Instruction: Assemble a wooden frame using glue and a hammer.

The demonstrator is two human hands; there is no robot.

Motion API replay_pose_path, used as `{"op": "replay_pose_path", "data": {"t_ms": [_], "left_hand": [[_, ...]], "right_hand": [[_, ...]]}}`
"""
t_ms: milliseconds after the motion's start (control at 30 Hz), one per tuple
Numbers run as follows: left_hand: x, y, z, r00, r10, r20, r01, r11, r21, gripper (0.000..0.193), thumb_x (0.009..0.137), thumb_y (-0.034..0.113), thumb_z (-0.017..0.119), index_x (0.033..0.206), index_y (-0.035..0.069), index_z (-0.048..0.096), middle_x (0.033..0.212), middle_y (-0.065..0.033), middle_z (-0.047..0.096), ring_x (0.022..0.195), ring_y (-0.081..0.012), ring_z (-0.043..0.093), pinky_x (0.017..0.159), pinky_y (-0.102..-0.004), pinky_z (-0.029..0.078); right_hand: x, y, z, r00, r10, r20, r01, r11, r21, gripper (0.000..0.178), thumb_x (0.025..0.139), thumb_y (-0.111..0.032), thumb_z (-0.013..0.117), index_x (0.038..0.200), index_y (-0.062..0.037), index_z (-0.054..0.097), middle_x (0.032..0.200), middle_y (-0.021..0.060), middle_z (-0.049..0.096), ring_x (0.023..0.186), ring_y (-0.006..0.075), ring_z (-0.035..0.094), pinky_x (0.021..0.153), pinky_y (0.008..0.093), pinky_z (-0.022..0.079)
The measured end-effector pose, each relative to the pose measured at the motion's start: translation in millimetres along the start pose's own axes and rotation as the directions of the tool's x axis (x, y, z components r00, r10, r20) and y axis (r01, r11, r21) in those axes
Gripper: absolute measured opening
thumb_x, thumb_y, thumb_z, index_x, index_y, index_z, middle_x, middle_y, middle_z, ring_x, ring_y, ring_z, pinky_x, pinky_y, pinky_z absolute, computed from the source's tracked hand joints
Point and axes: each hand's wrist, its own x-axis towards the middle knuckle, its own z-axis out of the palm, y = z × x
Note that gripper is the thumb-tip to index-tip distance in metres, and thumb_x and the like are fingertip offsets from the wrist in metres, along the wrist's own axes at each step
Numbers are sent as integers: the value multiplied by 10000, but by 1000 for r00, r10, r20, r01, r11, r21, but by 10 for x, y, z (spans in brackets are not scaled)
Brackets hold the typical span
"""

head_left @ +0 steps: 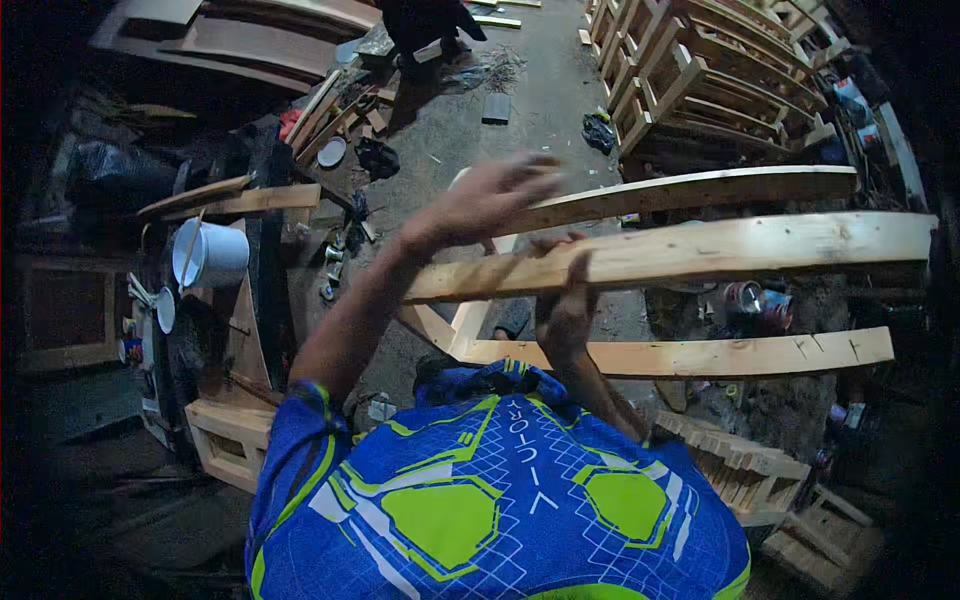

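Observation:
A pale wooden frame (pixel 760 248) of long, slightly curved legs lies across in front of my body, held up off the floor. My right hand (pixel 566 315) grips its middle beam from below, thumb on the near face and fingertips over the top edge. My left hand (pixel 495 200) is above the beam's left part, blurred by motion, with fingers stretched out and holding nothing. A farther leg (pixel 700 193) runs behind the middle beam. A nearer leg (pixel 690 357) with dark marks at its right end passes close to my chest.
Stacked wooden frames (pixel 690 70) stand at the far right. On the left, a white bucket (pixel 212 252) sits by a workbench with boards. A dark block (pixel 496 108) and scraps lie on the floor. Part of another person (pixel 425 25) shows at the back. Wooden pieces (pixel 735 460) are at the near right.

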Motion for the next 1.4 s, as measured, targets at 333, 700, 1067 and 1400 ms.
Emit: {"op": "replay_pose_path", "data": {"t_ms": [333,700,1067,1400], "left_hand": [[693,616,427,967,179,-179,-204,970,-133,727,1047,604,330,1010,-47,651,720,-192,631,758,-277,620,760,-437,495],[-8,-1984,228,925,-140,-353,-109,792,-601,697,1034,661,312,783,93,627,636,13,520,577,-134,484,538,-318,392],[27,-3262,-172,847,-257,-466,-119,762,-636,532,962,623,534,958,100,628,801,-3,612,748,-127,588,678,-302,468],[-645,-4734,697,694,-632,-345,74,539,-839,430,1024,408,493,1107,33,688,969,-70,686,857,-196,649,743,-366,510]], "right_hand": [[319,454,-178,721,-66,690,677,280,-681,502,876,-255,765,1226,9,522,1028,206,617,970,345,589,851,519,471],[1672,-1614,-1434,874,-45,484,446,-326,-834,339,994,-211,549,1298,-62,548,1234,132,608,1161,212,568,1068,438,346],[2030,193,-597,830,-350,435,556,456,-694,291,936,-134,665,1172,25,607,1050,139,691,969,238,657,851,391,520],[1610,928,-1184,889,-59,453,445,338,-829,368,983,-207,645,1286,-13,568,1062,174,646,946,197,612,820,356,504]]}}
